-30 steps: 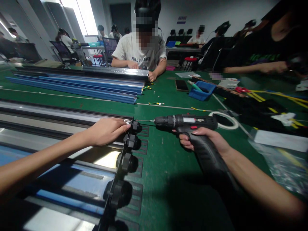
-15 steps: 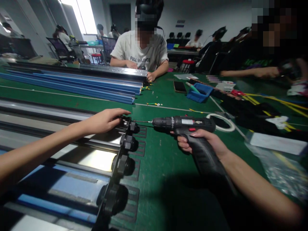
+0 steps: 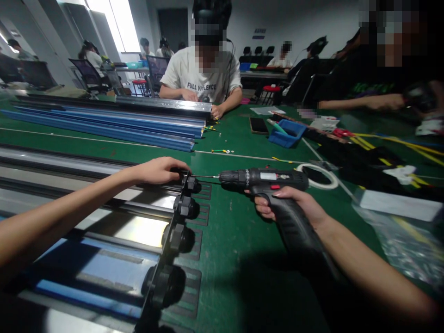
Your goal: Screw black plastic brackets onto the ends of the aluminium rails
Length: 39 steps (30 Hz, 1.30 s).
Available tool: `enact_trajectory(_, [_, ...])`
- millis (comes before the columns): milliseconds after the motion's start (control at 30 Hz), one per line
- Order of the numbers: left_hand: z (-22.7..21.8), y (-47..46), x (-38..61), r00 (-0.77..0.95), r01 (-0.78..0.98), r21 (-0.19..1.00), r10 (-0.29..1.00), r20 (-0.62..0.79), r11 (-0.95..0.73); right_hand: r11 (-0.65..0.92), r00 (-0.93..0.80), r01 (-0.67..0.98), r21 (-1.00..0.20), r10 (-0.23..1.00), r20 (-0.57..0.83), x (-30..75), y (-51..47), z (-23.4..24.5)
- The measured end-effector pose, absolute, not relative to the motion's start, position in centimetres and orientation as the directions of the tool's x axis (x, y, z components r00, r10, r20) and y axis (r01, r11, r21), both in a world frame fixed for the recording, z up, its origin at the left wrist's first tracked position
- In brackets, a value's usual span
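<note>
My right hand (image 3: 294,203) grips the handle of a black cordless drill (image 3: 263,179), its long thin bit (image 3: 206,176) pointing left. The bit's tip meets the far end of a black end plate (image 3: 164,240), close to the farthest black cable gland (image 3: 191,184); exact contact is too small to tell. My left hand (image 3: 161,170) lies over the far corner of that plate, fingers bent down around its edge, fingertips partly hidden. Several cable glands stick out from the plate in a row. Long metal profiles (image 3: 114,259), silver, black and blue, run left from it.
More blue profiles (image 3: 138,127) lie across the green table (image 3: 222,259). Beyond them sits a co-worker (image 3: 204,74). Rightward are a phone (image 3: 259,125), a blue bin (image 3: 287,133), a white tape ring (image 3: 335,178), a white box (image 3: 398,206) and a plastic bag (image 3: 405,249).
My left hand's fingers have bent down closer over the plate's far corner. The drill has shifted very slightly left, its bit still at the same spot.
</note>
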<state>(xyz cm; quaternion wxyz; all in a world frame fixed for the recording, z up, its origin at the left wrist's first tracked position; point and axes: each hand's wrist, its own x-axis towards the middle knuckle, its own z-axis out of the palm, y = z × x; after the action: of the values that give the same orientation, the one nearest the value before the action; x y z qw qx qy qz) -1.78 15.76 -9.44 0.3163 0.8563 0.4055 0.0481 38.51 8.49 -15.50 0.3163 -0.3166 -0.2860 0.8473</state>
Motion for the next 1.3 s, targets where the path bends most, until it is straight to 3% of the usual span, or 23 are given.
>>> enact_trajectory(600, [-9.9,15.63,-1.67,0.69,0.655,0.535,0.712,-0.134,-0.534,-0.621,-0.612,-0.358,-0.697,0.72,-0.327,38.44,8.43,-15.53])
enact_trajectory(1300, [-10.14,14.89,-1.22,0.59,0.755,0.421,0.802,-0.099,-0.503,-0.637,-0.61,-0.347,-0.689,0.711,-0.35,38.34,8.35,-15.28])
